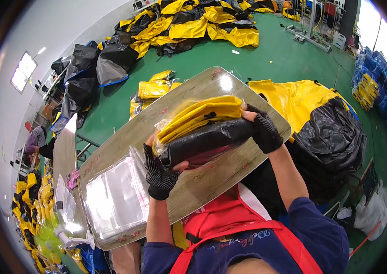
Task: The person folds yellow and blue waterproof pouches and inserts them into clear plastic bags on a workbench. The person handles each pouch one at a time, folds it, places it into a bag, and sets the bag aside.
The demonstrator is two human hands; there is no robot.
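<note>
Both hands hold one folded yellow and black bundle in a clear bag, up above the middle of the counter. Its long side runs from the left hand to the right hand. Each gloved hand has its fingers wrapped tight around one end. A stack of clear bags lies near the counter's left edge.

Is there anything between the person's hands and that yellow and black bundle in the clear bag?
Nothing visible. The left hand and the right hand, both in black gloves, already grip the bagged bundle at its two ends, above the wooden table.
</note>
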